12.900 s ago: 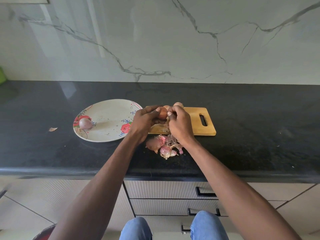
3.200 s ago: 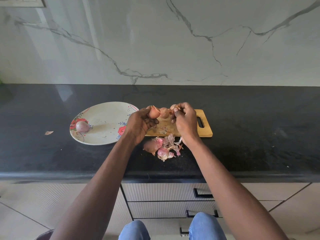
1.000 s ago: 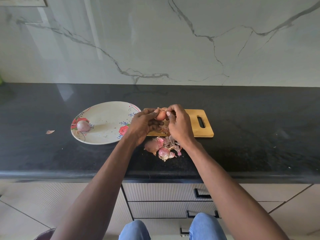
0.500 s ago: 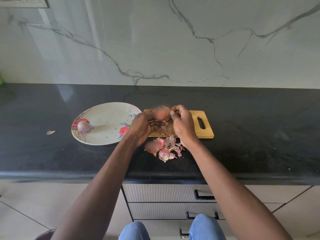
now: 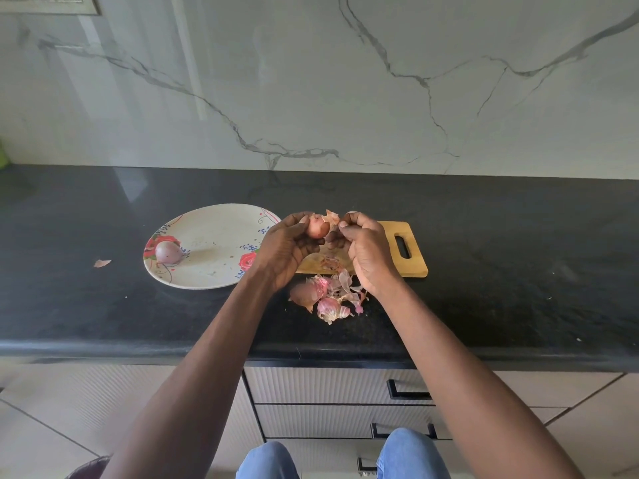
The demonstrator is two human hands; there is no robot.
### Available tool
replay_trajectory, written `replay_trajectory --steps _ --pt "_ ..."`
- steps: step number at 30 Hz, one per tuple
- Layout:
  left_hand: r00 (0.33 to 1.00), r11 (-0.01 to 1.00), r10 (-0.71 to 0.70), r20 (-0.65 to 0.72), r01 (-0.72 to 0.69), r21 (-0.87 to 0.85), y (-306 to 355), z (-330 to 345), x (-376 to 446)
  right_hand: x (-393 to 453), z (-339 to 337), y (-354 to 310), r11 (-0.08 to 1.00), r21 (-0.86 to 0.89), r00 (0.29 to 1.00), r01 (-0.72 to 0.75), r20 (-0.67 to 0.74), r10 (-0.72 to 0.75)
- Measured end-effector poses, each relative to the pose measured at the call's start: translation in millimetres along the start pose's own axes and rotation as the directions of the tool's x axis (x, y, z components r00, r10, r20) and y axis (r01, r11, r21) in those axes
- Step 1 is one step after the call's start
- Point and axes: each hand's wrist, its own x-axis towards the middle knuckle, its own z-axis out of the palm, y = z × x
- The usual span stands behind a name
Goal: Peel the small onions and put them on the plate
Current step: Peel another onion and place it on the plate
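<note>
My left hand (image 5: pixel 285 248) grips a small reddish onion (image 5: pixel 317 228) above the left end of the wooden cutting board (image 5: pixel 389 262). My right hand (image 5: pixel 368 252) pinches a strip of dry skin (image 5: pixel 331 217) that stands up from the onion's top. One peeled, pale purple onion (image 5: pixel 167 252) lies on the left side of the floral plate (image 5: pixel 214 264). Any other onions on the board are hidden behind my hands.
A heap of pink and brown peels (image 5: pixel 326 295) lies on the black counter (image 5: pixel 501 271) just in front of the board. A single scrap of skin (image 5: pixel 102 263) lies left of the plate. A marble wall rises behind; drawers sit below the counter edge.
My hands have stayed over the board's left end. A flap of skin now stands pulled away from the onion's top, and the peel heap has grown slightly.
</note>
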Motion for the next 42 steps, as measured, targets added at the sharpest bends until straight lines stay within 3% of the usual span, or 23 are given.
replay_trajectory --steps 4,7,10,15,21,26,28,30,32,36,42 --pt "0.999 0.994 0.039 0.023 -0.041 0.101 -1 -2 -2 2 -4 7 0.964 -0.259 0.998 0.058 -0.024 -0.066" --pt "0.998 0.991 0.058 0.035 -0.062 0.118 -1 -1 -4 2 -2 11 0.845 -0.499 0.977 0.193 0.024 -0.210" --pt "0.997 0.991 0.061 0.056 -0.067 0.117 0 0 -6 4 -4 15 0.746 -0.603 0.941 0.284 0.028 -0.336" --pt "0.997 0.989 0.070 0.042 -0.075 0.127 -2 -2 -4 5 -4 15 0.734 -0.631 0.944 0.251 -0.006 -0.329" --pt "0.998 0.991 0.058 0.034 -0.062 0.122 -1 -2 -4 8 -6 13 0.872 -0.463 0.972 0.158 -0.082 -0.220" --pt "0.996 0.999 0.042 -0.078 -0.041 0.018 2 -6 0 6 -9 8 0.923 -0.367 0.981 0.121 -0.098 -0.167" --pt "0.991 0.999 0.048 -0.123 -0.048 -0.002 3 -6 0 5 -9 9 0.880 -0.453 0.986 0.142 -0.018 -0.168" --pt "0.987 0.998 0.048 -0.152 -0.052 -0.023 4 -6 -1 2 -7 13 0.746 -0.638 0.980 0.191 0.075 -0.186" --pt "0.986 0.999 0.040 -0.162 -0.045 -0.029 4 -7 0 1 -6 16 0.649 -0.718 0.961 0.252 0.108 -0.253" --pt "0.994 1.000 0.020 -0.110 -0.021 -0.009 3 -8 0 3 -7 18 0.636 -0.680 0.904 0.365 0.094 -0.418" --pt "1.000 1.000 0.013 -0.009 -0.013 0.015 3 -4 -4 4 -6 17 0.634 -0.678 0.888 0.372 0.062 -0.455"
